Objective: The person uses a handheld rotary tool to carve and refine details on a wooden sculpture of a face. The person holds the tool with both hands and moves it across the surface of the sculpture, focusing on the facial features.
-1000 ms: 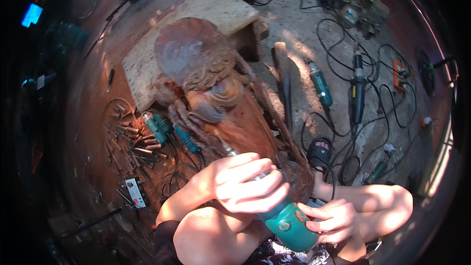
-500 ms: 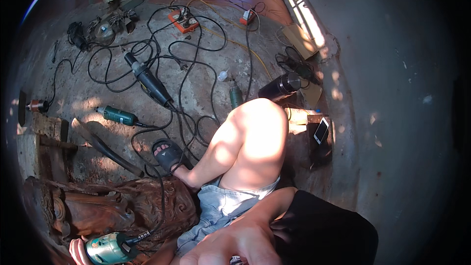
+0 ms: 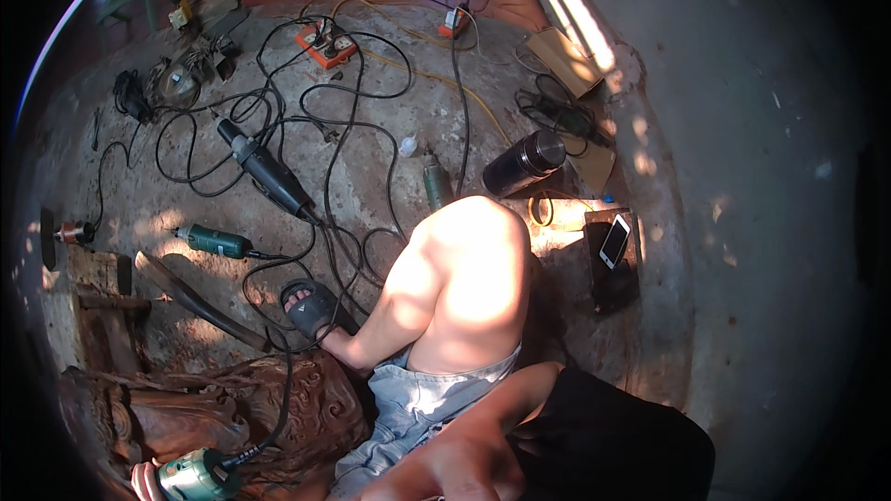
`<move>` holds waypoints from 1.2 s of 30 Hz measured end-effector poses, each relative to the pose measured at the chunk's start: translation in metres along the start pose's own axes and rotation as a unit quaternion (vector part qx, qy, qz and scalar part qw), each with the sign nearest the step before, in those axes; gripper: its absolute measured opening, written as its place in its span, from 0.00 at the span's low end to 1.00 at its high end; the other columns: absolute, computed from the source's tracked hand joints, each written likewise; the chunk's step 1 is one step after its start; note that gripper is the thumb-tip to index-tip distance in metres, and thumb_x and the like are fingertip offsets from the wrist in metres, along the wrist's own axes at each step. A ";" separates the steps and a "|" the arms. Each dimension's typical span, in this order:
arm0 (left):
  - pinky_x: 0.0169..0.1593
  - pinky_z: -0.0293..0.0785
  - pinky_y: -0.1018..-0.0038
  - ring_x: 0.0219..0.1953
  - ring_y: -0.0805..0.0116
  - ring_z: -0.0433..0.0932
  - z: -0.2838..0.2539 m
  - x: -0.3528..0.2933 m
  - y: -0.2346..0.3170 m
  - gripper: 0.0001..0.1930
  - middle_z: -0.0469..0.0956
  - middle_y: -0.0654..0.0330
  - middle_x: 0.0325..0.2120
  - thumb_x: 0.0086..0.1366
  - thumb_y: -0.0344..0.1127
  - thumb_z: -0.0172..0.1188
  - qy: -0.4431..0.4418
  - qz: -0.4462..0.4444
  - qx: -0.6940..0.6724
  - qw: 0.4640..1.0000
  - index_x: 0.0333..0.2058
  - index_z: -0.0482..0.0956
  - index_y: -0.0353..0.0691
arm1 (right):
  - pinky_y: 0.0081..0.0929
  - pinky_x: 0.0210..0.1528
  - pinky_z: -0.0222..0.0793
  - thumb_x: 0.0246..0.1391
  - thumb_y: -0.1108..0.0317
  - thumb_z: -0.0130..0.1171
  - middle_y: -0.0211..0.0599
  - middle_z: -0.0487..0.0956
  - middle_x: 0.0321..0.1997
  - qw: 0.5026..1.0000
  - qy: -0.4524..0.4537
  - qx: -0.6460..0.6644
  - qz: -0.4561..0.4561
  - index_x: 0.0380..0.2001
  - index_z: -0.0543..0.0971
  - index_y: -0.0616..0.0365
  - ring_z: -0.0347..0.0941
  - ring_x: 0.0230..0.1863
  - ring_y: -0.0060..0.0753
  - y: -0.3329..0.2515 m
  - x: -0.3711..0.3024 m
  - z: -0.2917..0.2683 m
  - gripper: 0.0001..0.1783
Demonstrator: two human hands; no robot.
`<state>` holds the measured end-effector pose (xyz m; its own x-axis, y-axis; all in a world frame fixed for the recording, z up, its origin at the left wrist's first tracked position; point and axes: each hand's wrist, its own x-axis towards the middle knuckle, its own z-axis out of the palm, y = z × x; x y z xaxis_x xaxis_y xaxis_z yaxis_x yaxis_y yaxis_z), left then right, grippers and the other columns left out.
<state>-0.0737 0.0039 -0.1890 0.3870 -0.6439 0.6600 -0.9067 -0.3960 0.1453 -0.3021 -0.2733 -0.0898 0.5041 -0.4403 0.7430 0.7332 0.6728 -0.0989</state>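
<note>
At the lower left, my left hand [image 3: 143,481] is closed round a green die grinder [image 3: 191,475], with fingertips showing at its far side. Its black cord [image 3: 284,399] runs up from the back end. The grinder lies over the near part of a dark brown carved wood piece [image 3: 200,413] with flowing relief; the tool's tip is hidden. My right hand [image 3: 459,466] is low in the middle, close in front of my grey shorts. Its fingers are mostly cut off by the lower edge, so their grip cannot be made out.
Tangled cords cross the concrete floor round a long grey power tool [image 3: 264,172], another green grinder [image 3: 215,241] and an orange socket block [image 3: 327,44]. A curved wooden stick [image 3: 200,301] lies beyond the carving. At right are a dark flask [image 3: 524,163] and a phone [image 3: 614,241] on a box.
The view has shifted a little. My right hand has dropped lower, so less of its fingers shows. My left hand still holds the die grinder, now slightly further left and lower.
</note>
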 end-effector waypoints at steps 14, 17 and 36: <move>0.42 0.85 0.55 0.38 0.49 0.87 -0.015 -0.029 -0.025 0.15 0.87 0.51 0.38 0.61 0.37 0.70 0.050 -0.016 0.028 0.998 0.44 0.87 0.36 | 0.44 0.57 0.71 0.78 0.65 0.55 0.44 0.76 0.53 0.994 0.007 0.075 0.077 0.43 0.90 0.56 0.74 0.54 0.46 0.033 -0.002 -0.004 0.15; 0.42 0.85 0.55 0.38 0.49 0.87 0.001 -0.028 -0.021 0.14 0.87 0.51 0.37 0.62 0.37 0.70 0.065 -0.008 -0.002 0.998 0.43 0.87 0.35 | 0.45 0.57 0.71 0.78 0.64 0.55 0.44 0.74 0.53 0.993 0.002 0.073 0.088 0.42 0.90 0.55 0.73 0.55 0.47 0.034 0.012 -0.001 0.15; 0.34 0.81 0.69 0.34 0.63 0.86 -0.002 0.072 0.033 0.22 0.86 0.61 0.37 0.50 0.37 0.72 0.077 0.062 -0.056 0.994 0.46 0.88 0.40 | 0.32 0.55 0.82 0.62 0.62 0.77 0.50 0.87 0.60 0.633 -0.323 -0.334 0.619 0.76 0.71 0.60 0.88 0.53 0.40 0.029 0.135 -0.092 0.42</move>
<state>-0.0759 -0.0538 -0.1354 0.2498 -0.5722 0.7812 -0.9619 -0.2394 0.1322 -0.1705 -0.3677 -0.0539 0.7480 0.6585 -0.0829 0.0966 -0.2316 -0.9680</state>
